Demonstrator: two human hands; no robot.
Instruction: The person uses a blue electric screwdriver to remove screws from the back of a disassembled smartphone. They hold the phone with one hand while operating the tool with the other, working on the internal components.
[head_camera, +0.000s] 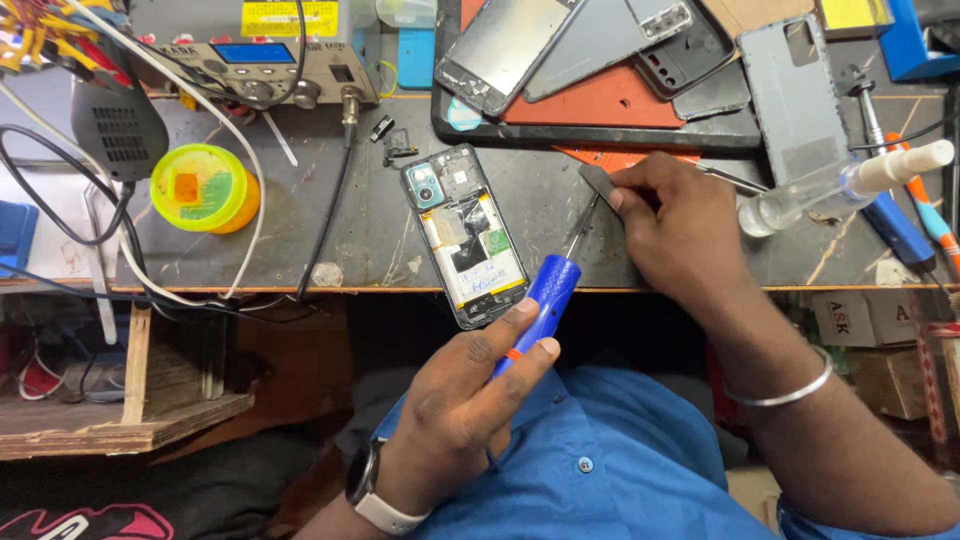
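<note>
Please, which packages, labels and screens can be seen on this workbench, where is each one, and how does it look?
Grey bench device, top left: small blue rectangular screen, yellow label above.
Round yellow tub, left: green and orange lid label.
Opened phone, centre: white, green and yellow stickers inside.
Loose phone screens and grey back covers, top: on a black tray.
Brown cardboard box, under the table edge, right: printed side.
</note>
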